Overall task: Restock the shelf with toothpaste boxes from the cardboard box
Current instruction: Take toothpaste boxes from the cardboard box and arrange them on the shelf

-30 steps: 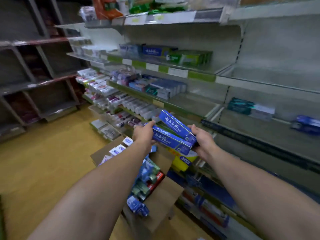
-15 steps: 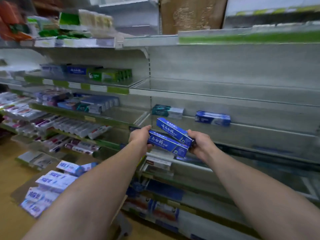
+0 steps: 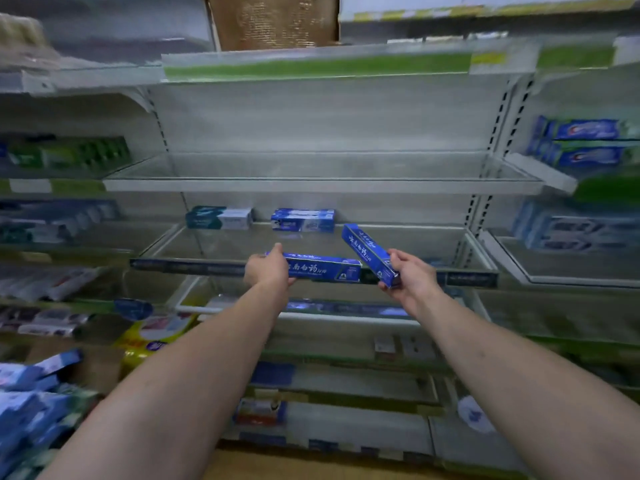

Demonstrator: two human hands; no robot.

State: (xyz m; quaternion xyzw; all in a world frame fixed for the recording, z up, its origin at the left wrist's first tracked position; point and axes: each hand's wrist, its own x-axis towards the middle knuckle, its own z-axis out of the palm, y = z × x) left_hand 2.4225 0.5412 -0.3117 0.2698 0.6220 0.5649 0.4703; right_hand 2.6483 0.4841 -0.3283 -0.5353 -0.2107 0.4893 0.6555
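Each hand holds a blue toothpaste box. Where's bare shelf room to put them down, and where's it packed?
The hand-level shelf is bare in front and to the right of the teal box and blue-white box at its back. The upper shelf between the uprights is bare too. The left bay and right bay are crowded.

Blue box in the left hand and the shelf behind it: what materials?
Blue box: likely glossy printed paperboard; crisp folded edges, sheen on the face. Shelf: probably pale painted sheet metal; slotted uprights suggest steel racking. Blur leaves it open.
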